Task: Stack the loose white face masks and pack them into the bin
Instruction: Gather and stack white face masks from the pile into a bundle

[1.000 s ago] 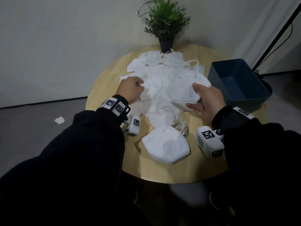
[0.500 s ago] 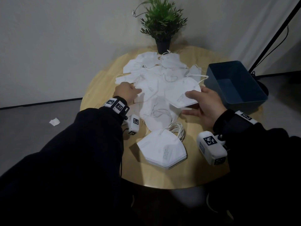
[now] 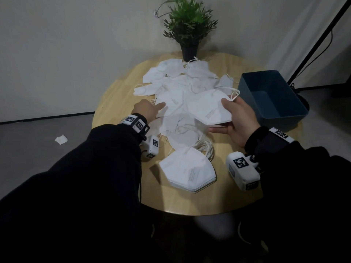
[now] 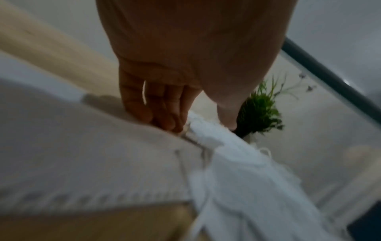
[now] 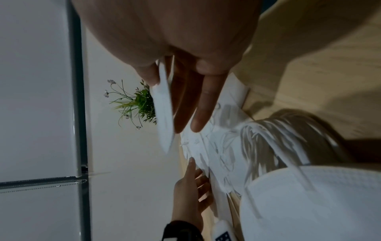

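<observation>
Several loose white face masks point(image 3: 178, 86) lie in a heap across the middle of the round wooden table point(image 3: 117, 95). My right hand point(image 3: 228, 114) pinches one white mask point(image 3: 207, 107) by its right end, thumb on top, and holds it tilted above the heap; the right wrist view shows this mask point(image 5: 164, 114) edge-on between thumb and fingers. My left hand point(image 3: 152, 111) rests on the heap's left side with fingers straight, which the right wrist view point(image 5: 191, 182) also shows. A neat stack of masks point(image 3: 188, 171) sits near the front edge. The dark blue bin point(image 3: 296, 109) stands at the right.
A potted green plant point(image 3: 190, 29) stands at the table's far edge behind the heap. A bundle of white ear loops point(image 3: 205, 147) sticks out behind the stack. A scrap of white paper point(image 3: 61, 139) lies on the floor at left. A black stand pole point(image 3: 319, 38) leans at right.
My right hand has lifted one mask off the heap's right side and drawn it back toward me. My left hand has stayed on the heap's left side, now with a finger stretched out.
</observation>
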Tool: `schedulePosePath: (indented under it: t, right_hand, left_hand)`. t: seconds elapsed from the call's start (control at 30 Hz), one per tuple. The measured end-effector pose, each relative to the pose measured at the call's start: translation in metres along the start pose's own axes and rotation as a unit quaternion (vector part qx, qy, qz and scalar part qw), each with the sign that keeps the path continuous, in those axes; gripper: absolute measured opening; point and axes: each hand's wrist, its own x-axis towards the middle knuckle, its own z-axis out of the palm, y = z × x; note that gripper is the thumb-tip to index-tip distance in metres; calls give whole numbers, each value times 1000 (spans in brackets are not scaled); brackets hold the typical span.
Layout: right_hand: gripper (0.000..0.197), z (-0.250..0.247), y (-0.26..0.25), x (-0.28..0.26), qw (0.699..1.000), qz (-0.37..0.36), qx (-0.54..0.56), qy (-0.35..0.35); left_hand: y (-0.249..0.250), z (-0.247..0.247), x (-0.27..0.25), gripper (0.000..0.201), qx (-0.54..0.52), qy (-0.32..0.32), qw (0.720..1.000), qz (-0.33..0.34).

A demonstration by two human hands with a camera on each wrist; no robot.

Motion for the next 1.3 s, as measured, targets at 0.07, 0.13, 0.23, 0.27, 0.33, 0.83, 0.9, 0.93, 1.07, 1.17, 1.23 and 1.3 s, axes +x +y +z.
schedulePosePath:
  t: [0.07,0.13,0.23,0.27,0.33,0.83,0.9,0.93,1.07,1.17,1.23,1.3]
  right_hand:
    - [18,1,0,0,1000,-14,-9,7]
    - [15,1,2,3,999,-29,-28,15]
    - [19,-1,4,6,998,-43,-46,28]
    - [19,-2,3,7,998,-42,-48,28]
    - [21,-3,2,7,998,-35,-50,21]
    - [37,24,12,-8,990,-15,21,-141]
    - [27,27,9,-12,992,-7,46,-116]
    - [25,28,8,-14,993,-2,57,-108]
    - [23,26,7,-20,990,40,67,-117]
    - [26,22,3,-21,991,43,49,-114]
    - [24,19,1,-19,992,34,68,-105]
    - [27,15,-1,-15,991,24,75,-110]
  left_hand:
    - [-2,7,-4,59,44,-4,999,16]
    - [-2,11,-6,46,70,-13,997,28]
    - [3,6,-4,29,16,-6,999,34]
    - [6,0,-3,24,-29,3,999,30]
    - [15,-16,-6,16,-109,35,993,39]
    - [45,-56,-126,12,-294,-33,926,235]
    - [32,-45,-135,9,-308,-4,930,199]
    - [26,-43,-140,8,-324,-7,927,188]
    - [12,-47,-148,13,-337,-14,921,193]
    - [7,-51,-142,13,-334,-3,920,206]
    - [4,-52,-138,16,-326,0,920,219]
    - [4,-50,-135,24,-304,5,922,239]
